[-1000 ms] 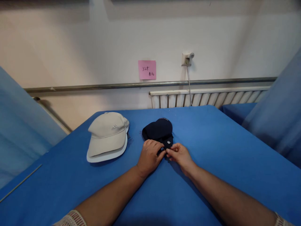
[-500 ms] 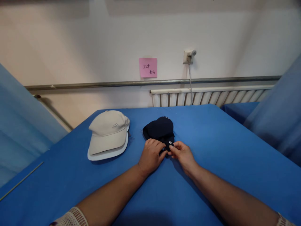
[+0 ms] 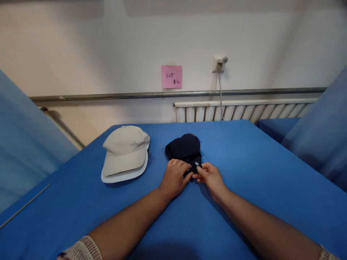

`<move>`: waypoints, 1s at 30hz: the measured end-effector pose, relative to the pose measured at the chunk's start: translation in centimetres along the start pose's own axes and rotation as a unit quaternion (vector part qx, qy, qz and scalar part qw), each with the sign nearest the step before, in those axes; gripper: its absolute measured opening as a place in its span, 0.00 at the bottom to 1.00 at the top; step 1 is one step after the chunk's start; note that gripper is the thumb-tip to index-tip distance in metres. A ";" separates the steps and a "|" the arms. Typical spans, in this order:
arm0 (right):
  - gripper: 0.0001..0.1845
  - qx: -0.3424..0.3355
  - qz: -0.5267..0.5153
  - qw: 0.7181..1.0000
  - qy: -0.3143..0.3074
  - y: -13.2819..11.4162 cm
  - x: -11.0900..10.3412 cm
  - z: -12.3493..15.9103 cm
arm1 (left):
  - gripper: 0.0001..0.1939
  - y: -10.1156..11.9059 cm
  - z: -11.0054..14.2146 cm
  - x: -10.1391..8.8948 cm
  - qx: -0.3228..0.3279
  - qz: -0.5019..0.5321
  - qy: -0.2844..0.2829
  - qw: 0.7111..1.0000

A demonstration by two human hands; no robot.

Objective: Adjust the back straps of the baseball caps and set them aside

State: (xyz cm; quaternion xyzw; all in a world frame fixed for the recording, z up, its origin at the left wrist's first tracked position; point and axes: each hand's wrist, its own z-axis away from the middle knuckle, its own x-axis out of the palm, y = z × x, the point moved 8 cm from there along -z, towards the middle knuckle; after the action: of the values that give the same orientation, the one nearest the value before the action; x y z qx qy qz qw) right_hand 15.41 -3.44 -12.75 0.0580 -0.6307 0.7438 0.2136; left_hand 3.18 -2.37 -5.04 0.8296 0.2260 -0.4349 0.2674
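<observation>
A black cap (image 3: pixel 183 147) lies on the blue-covered table (image 3: pixel 244 159), its strap side toward me. My left hand (image 3: pixel 175 177) rests on the cap's near edge, its thumb and fingers closed on the dark fabric by the strap. Between thumb and fingertips, my right hand (image 3: pixel 211 179) pinches a black strap end (image 3: pixel 196 167) that carries a small white mark. My fingers partly hide the strap and its fastening. Left of the black cap sits a beige cap (image 3: pixel 126 144), stacked over a white cap whose brim (image 3: pixel 127 177) shows beneath it.
A thin stick (image 3: pixel 25 206) lies at the table's left side. Behind the table are a metal rail (image 3: pixel 130 96), a white radiator (image 3: pixel 244 110) and a socket (image 3: pixel 218 65) with a hanging cord. A pink note (image 3: pixel 171 76) is on the wall. Blue curtains (image 3: pixel 27 144) hang at both sides.
Both hands stay at the black cap's strap. The right hand's fingertips have shifted slightly, and a little more of the strap end shows. The caps have not moved on the table.
</observation>
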 end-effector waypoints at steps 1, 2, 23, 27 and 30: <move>0.25 -0.001 0.001 1.000 0.002 0.1 0.0 -0.1 | 0.07 0.0 0.0 0.0 0.000 -0.001 0.000 1.000; 0.26 -0.001 0.000 1.000 0.004 0.1 -0.1 -0.1 | 0.07 0.0 0.0 0.1 0.000 -0.002 0.000 1.000; 0.24 0.009 -0.015 1.000 -0.015 0.3 0.1 -0.3 | 0.07 -0.3 0.1 0.5 0.005 0.008 -0.004 1.000; 0.26 0.018 -0.025 0.999 -0.010 0.3 0.2 -0.2 | 0.07 0.1 0.0 0.3 0.020 0.002 0.002 1.000; 0.25 0.025 -0.033 0.999 -0.013 0.4 0.2 -0.2 | 0.07 0.3 0.0 0.3 0.026 -0.003 -0.001 1.000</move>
State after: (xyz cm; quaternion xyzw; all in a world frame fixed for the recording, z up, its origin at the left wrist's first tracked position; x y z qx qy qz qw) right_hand 15.10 -3.28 -13.06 0.0938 -0.6123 0.7511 0.2283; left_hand 3.52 -2.53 -5.23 0.8354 0.2167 -0.4420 0.2446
